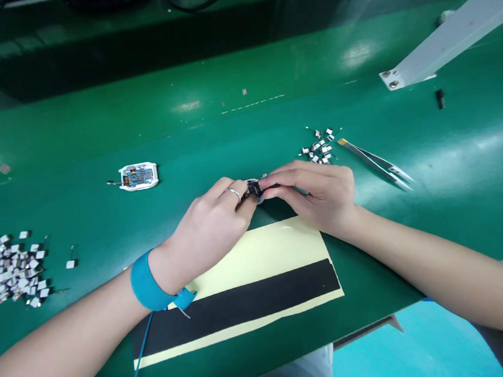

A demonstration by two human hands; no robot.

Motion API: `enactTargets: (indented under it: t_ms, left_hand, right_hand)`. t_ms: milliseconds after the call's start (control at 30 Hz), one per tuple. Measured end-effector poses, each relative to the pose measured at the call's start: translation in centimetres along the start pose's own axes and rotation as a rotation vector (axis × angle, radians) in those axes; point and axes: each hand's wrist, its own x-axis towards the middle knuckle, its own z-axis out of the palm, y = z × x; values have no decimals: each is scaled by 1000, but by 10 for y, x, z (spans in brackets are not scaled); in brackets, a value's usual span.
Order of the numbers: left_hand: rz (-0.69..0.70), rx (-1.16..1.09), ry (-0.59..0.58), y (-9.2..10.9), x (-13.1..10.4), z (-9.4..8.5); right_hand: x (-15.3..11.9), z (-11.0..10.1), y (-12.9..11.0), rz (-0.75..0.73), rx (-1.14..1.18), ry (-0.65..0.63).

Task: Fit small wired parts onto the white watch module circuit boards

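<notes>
Left hand (218, 215) and right hand (317, 190) pinch a small device (254, 189), seemingly unfinished, its inside exposed, back from the near edge of the worktop (211, 133); farther out, a white-cased unit (139, 176) lies open, loose components (14, 268) heaped unfitted.

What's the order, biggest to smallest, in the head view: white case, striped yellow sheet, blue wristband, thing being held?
1. striped yellow sheet
2. blue wristband
3. white case
Can't rank: thing being held, partly hidden by fingers.
</notes>
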Motion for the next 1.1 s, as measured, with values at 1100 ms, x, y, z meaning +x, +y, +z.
enactTargets:
  t_ms: [1100]
  left_hand:
    - [-228,-630,-158,-29,3,2]
  right_hand:
    - [10,-1,-7,-76,-456,-365]
